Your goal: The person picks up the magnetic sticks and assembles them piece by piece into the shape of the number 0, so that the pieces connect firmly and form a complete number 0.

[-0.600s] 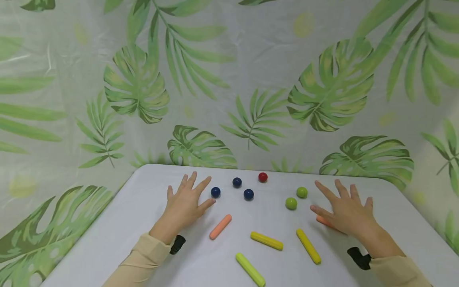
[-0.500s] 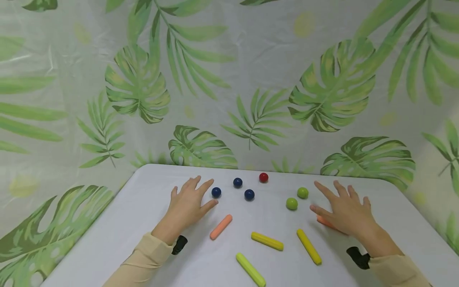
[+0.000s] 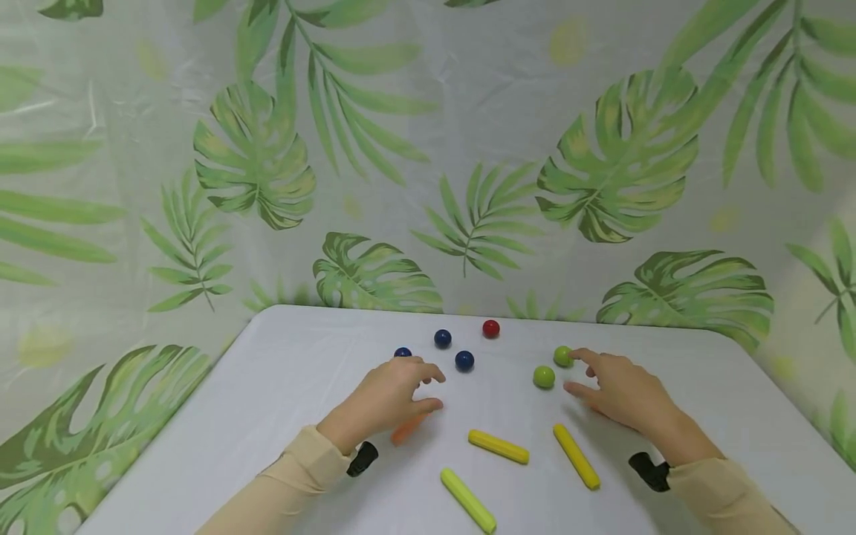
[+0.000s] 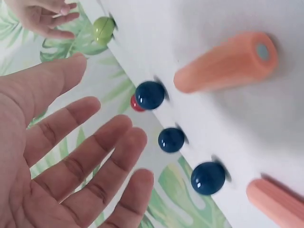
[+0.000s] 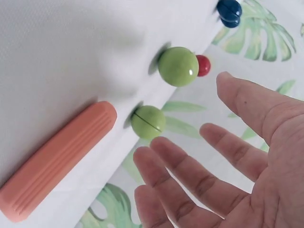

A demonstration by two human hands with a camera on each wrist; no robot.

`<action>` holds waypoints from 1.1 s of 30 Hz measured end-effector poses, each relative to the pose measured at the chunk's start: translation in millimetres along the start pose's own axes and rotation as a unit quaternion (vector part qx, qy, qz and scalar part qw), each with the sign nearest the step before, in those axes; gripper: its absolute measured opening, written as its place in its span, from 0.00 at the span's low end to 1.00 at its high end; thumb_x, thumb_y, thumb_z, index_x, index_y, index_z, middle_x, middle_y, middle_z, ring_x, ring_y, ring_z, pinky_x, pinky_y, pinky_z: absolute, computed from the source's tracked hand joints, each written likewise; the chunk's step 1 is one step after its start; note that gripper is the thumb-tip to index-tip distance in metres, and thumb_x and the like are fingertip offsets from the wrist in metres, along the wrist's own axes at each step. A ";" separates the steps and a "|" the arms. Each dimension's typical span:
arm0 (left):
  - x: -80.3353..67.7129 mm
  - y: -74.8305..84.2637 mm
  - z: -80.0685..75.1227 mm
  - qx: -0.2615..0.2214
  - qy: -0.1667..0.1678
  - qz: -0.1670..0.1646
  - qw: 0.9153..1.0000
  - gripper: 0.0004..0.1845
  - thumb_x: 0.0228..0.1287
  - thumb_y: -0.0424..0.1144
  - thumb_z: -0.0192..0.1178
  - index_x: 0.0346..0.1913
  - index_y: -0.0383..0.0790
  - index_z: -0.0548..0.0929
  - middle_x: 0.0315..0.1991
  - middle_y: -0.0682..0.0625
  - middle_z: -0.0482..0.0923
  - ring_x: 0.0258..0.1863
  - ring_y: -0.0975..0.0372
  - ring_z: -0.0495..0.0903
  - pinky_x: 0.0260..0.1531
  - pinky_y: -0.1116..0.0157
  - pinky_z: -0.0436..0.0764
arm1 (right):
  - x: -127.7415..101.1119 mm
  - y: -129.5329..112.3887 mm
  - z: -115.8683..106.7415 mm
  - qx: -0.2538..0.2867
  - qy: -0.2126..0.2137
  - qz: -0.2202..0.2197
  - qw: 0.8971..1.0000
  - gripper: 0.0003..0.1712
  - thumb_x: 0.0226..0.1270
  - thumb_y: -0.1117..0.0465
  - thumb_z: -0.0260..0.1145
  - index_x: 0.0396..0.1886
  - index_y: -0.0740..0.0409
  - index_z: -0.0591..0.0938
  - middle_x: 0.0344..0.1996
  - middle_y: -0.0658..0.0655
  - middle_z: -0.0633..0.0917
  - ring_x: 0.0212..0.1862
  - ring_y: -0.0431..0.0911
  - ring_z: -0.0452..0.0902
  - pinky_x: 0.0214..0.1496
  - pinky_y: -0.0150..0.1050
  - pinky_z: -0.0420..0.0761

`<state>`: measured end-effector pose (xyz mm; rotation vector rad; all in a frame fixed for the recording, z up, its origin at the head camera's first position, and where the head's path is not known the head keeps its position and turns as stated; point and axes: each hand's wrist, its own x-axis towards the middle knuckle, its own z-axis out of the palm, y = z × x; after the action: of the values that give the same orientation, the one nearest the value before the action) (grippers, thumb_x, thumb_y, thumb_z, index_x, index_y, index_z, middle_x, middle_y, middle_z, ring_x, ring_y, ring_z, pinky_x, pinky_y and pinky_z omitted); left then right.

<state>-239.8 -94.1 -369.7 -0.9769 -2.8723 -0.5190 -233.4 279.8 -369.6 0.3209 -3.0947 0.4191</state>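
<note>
White, round-cornered tabletop [image 3: 294, 349]: carries every ball and stick directly, loose and spread out.
Pale, shiny leaf-printed backdrop [image 3: 374, 200]: hangs close behind the far edge, with green fronds and broad split leaves.
Three glossy dark blue balls [image 3: 464, 361]: sit in a loose cluster toward the back, left of centre; leftmost partly covered by the left hand in the head view.
Glossy red ball [image 3: 491, 328]: lies near the far edge, behind and to the right of the blue cluster.
Two glossy green balls [image 3: 544, 377]: rest near each other, right of centre; thin dark line across the farther in the right wrist view.
Left hand [image 3: 384, 397]: hovers palm down, fingers apart and gently bent, thumb held away, holding nothing.
Left orange stick [image 3: 406, 429]: lies partly hidden beneath that hand; another coral-coloured stick [image 4: 280, 204] at the lower right edge of the left wrist view.
Right hand [image 3: 622, 390]: reaches in beside the green pair, fingers loosely bent and thumb apart, grasping nothing; index fingertip right by the farther ball, touching or just short of it: cannot tell.
Right ribbed orange stick [image 5: 59, 161]: lies near the green pair, visible in the right wrist view.
Two ribbed yellow sticks [image 3: 576, 456]: lie slanted between the hands, toward the front.
Ribbed lime-yellow stick [image 3: 467, 500]: lies nearest the front, slanted.
Beige sleeves [image 3: 294, 472]: end at both wrists, beside black wrist-worn pieces [image 3: 363, 459].
</note>
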 end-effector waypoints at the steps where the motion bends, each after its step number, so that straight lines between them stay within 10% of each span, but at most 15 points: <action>1: 2.0 1.8 1.8 -0.010 -0.014 0.002 1.000 0.16 0.69 0.44 0.75 0.56 0.44 0.89 0.46 0.47 0.89 0.44 0.58 0.87 0.41 0.60 0.86 | 1.4 0.1 1.7 0.005 -0.004 -0.001 1.000 0.37 0.75 0.43 0.71 0.75 0.57 0.76 0.53 0.66 0.88 0.45 0.56 0.86 0.36 0.55 0.84; 13: 21.0 22.9 17.4 -0.033 -0.120 0.043 0.991 0.13 0.67 0.43 0.77 0.53 0.49 0.91 0.47 0.54 0.89 0.44 0.65 0.84 0.46 0.70 0.82 | 16.6 -7.3 14.1 0.047 -0.015 -0.043 0.998 0.31 0.73 0.54 0.74 0.69 0.64 0.79 0.42 0.63 0.88 0.41 0.52 0.86 0.42 0.49 0.86; 33: 37.6 28.1 37.8 -0.043 -0.156 0.060 0.985 0.13 0.63 0.43 0.80 0.49 0.52 0.92 0.38 0.58 0.87 0.32 0.72 0.78 0.37 0.74 0.79 | 28.1 -14.5 20.7 0.052 -0.023 -0.070 0.996 0.25 0.71 0.60 0.75 0.64 0.65 0.82 0.32 0.55 0.85 0.31 0.44 0.75 0.35 0.40 0.78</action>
<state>-251.0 -38.7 -390.8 -1.3473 -3.0528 -0.5262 -257.5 255.0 -384.9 0.5513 -3.0740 0.5771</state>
